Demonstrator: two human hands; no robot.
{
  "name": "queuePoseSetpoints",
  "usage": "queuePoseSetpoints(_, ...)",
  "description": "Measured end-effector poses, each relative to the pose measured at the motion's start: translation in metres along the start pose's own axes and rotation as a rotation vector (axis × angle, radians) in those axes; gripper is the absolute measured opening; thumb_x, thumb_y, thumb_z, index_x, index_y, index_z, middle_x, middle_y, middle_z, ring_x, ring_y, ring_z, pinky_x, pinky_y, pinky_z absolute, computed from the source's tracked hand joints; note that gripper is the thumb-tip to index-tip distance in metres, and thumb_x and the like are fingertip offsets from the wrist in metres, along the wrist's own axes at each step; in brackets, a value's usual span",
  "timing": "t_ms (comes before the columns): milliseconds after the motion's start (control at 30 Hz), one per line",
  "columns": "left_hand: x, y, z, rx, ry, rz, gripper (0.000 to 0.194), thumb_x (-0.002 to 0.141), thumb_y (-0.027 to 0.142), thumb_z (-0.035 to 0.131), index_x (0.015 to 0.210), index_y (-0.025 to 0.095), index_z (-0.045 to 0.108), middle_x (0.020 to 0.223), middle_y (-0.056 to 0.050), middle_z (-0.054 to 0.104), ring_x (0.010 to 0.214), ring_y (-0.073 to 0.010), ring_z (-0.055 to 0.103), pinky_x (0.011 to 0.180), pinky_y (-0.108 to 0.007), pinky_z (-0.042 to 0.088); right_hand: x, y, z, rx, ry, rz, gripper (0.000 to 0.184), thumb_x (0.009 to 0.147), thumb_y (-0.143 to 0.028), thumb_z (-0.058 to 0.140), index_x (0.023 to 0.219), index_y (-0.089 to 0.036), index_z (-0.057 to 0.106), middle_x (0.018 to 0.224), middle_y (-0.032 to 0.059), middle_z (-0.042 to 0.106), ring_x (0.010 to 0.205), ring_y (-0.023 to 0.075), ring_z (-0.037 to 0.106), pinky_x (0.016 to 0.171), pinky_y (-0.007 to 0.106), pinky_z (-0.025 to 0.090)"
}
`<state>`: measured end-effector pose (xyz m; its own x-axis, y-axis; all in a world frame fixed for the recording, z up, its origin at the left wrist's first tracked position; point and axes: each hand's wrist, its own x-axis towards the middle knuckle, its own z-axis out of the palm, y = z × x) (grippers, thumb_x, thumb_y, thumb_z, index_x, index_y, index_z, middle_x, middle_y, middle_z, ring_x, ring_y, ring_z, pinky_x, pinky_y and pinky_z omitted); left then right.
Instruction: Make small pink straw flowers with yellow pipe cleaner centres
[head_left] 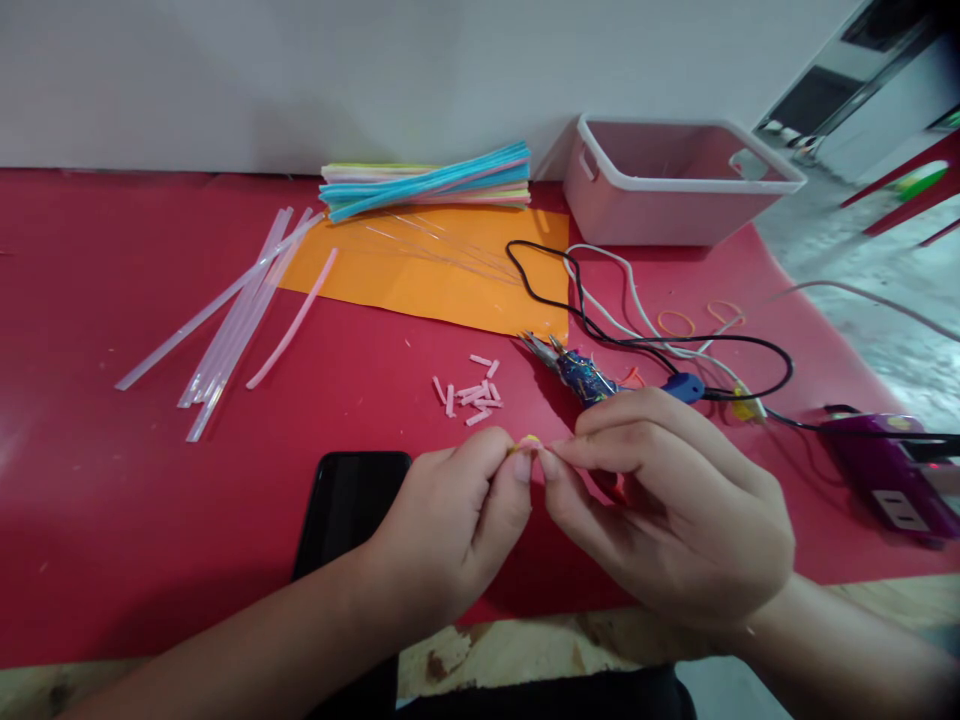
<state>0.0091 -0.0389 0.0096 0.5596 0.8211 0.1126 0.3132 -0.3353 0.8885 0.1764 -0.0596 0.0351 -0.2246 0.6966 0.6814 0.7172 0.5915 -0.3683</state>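
Note:
My left hand [465, 510] and my right hand [667, 500] meet fingertip to fingertip over the red table. Between them they pinch a small pink and yellow piece [530, 442], mostly covered by the fingers, so its kind is unclear. Just beyond lies a small heap of short cut pink pieces [474, 394]. A blue hot glue gun [586, 378], flecked with bits, rests behind my right hand, with the metal jaws of pliers [538, 348] beside its nozzle. A black phone [352, 500] lies flat by my left wrist, partly covered by it.
Clear glue sticks [240, 330] and a pink pipe cleaner [294, 318] lie left. Coloured pipe cleaners [427, 182] are bundled behind an orange sheet [420, 270] carrying thin wires. A white bin [682, 205], looping cables [652, 342] and a purple power strip [885, 470] occupy the right.

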Motion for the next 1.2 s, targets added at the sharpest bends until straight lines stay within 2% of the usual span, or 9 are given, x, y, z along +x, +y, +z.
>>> queuePoseSetpoints(133,-0.0004,0.0013,0.0003,-0.055,0.011,0.004,0.03,0.101,0.027,0.033,0.071,0.021,0.036,0.059,0.006,0.039,0.049,-0.0075,0.037,0.049,-0.022,0.027,0.0005,0.0002,-0.0004,0.003,0.012,0.007,0.015,0.077,-0.008,0.068,0.074,-0.02,0.06,0.067,0.002,0.061,0.061,0.0131,0.06,0.053,0.024,0.053)
queuePoseSetpoints(333,-0.0012,0.0036,-0.0004,-0.124,-0.035,-0.01,0.029,0.101,0.027,0.034,0.074,0.02,0.038,0.061,0.007,0.04,0.051,-0.0074,0.036,0.05,-0.022,0.029,0.0011,0.0,-0.002,0.144,-0.046,0.167,0.01,0.076,-0.01,0.066,0.073,-0.018,0.06,0.065,0.001,0.06,0.06,0.0114,0.059,0.052,0.022,0.05)
queuePoseSetpoints(467,-0.0012,0.0037,-0.0008,-0.115,-0.027,-0.027,0.029,0.101,0.028,0.034,0.073,0.02,0.038,0.061,0.006,0.041,0.052,-0.0082,0.036,0.052,-0.023,0.029,0.001,-0.0005,-0.0021,0.183,-0.043,0.199,0.01,0.077,-0.01,0.065,0.075,-0.018,0.059,0.066,0.0001,0.06,0.06,0.0112,0.059,0.052,0.023,0.05)
queuePoseSetpoints(700,0.0031,0.0063,-0.004,-0.127,-0.02,-0.049,0.032,0.1,0.027,0.034,0.07,0.02,0.037,0.059,0.006,0.04,0.05,-0.008,0.038,0.051,-0.024,0.03,0.0018,-0.0005,-0.001,0.138,-0.041,0.13,0.011,0.077,-0.007,0.065,0.077,-0.017,0.06,0.067,0.0016,0.062,0.063,0.0123,0.059,0.054,0.024,0.051)
queuePoseSetpoints(967,-0.002,0.0024,-0.001,-0.307,0.036,-0.17,0.039,0.102,0.041,0.029,0.07,0.02,0.039,0.061,0.005,0.04,0.056,-0.0092,0.036,0.053,-0.025,0.03,0.0039,0.0063,-0.0023,0.06,-0.022,0.026,0.018,0.075,-0.008,0.067,0.092,-0.016,0.066,0.079,0.0073,0.068,0.071,0.0175,0.064,0.06,0.03,0.056)
queuePoseSetpoints(1200,-0.0015,0.0014,0.001,-0.344,0.022,-0.215,0.041,0.101,0.043,0.031,0.07,0.019,0.042,0.061,0.005,0.04,0.056,-0.0086,0.036,0.053,-0.025,0.029,0.0022,0.0069,-0.002,0.055,-0.041,-0.028,0.014,0.076,-0.006,0.067,0.086,-0.016,0.067,0.074,0.0057,0.069,0.069,0.0156,0.064,0.063,0.029,0.056)
